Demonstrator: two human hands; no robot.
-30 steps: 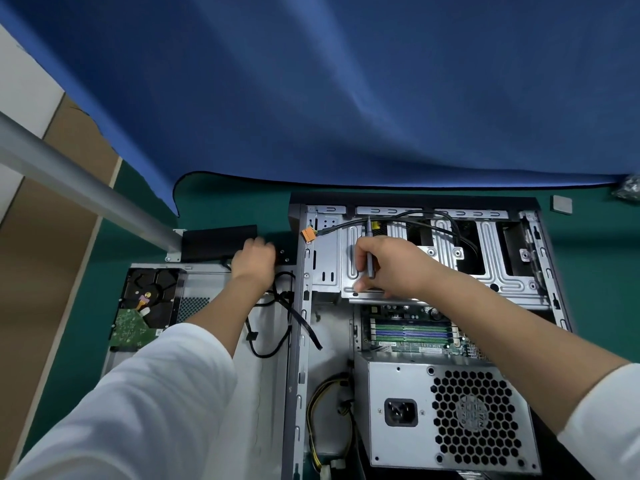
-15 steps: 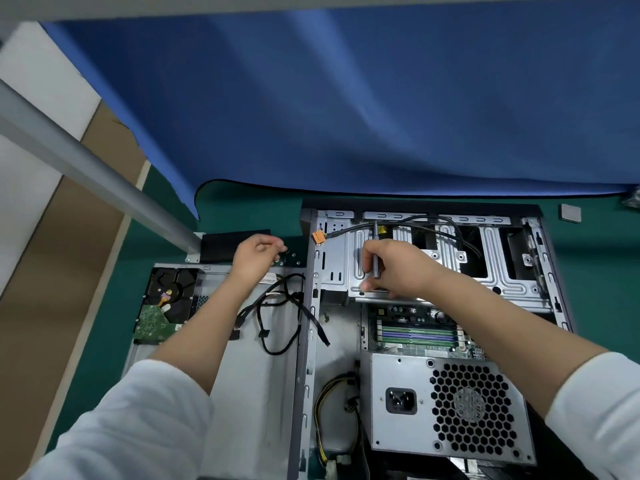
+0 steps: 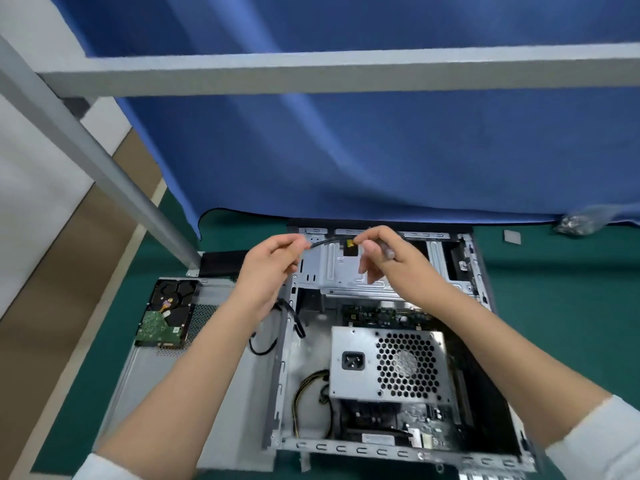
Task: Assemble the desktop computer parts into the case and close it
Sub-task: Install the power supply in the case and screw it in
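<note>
The open computer case [image 3: 346, 449] lies flat on the green mat, with the power supply [image 3: 388, 362] and motherboard [image 3: 381, 317] inside. Above the silver drive cage [image 3: 346, 275], both hands hold a black cable [image 3: 325, 241] between them. My left hand [image 3: 270, 268] pinches the cable's left end. My right hand [image 3: 394, 265] grips a grey screwdriver [image 3: 388, 252], and its fingertips are at the cable's yellow tag [image 3: 349, 242]. A hard drive [image 3: 166, 313] lies on the detached side panel [image 3: 156, 375] to the left.
Loose black cables [image 3: 277, 327] hang over the case's left wall. A black box [image 3: 221, 263] sits behind the side panel. A bag of screws [image 3: 575, 223] and a small grey pad [image 3: 512, 236] lie at the back right. Grey frame bars [image 3: 311, 74] and a blue cloth [image 3: 381, 150] stand behind.
My left hand left the black box and moved right to the cable's end. My right hand rose off the drive cage, screwdriver still in it. The view tilted upward.
</note>
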